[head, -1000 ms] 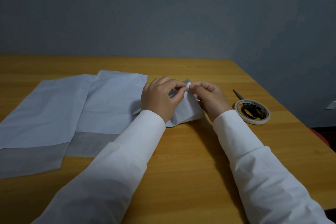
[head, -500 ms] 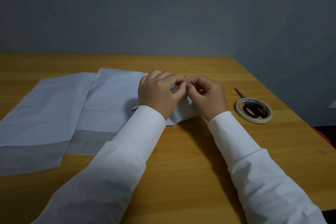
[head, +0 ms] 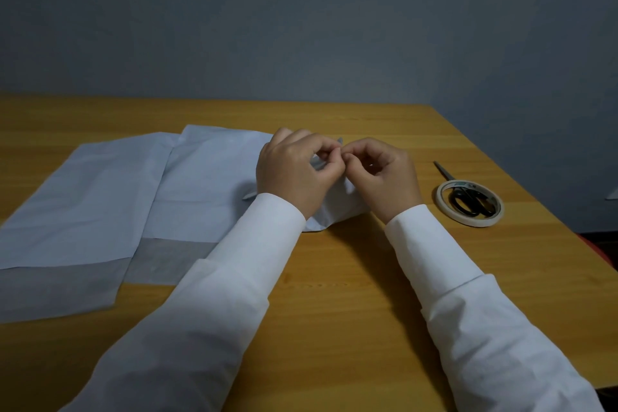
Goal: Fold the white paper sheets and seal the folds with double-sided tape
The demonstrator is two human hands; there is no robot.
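Evidently both hands worked one spot: left hand (head: 294, 174) and right hand (head: 384, 174) met fingertip to fingertip over the folded paper piece (head: 329, 216), pinching something tiny betw. thumb and forefinger, prob. tape or its backing, too small to tell. Both were curled tight, knuckles up, wrists low near the wooden table (head: 334, 278), sleeves angling in from the near edge. Two larger paper sheets (head: 100, 197) lay flat to the left, overlapping. Tape roll (head: 469, 204) sat right, well apart, ringing the scissors (head: 465, 196).
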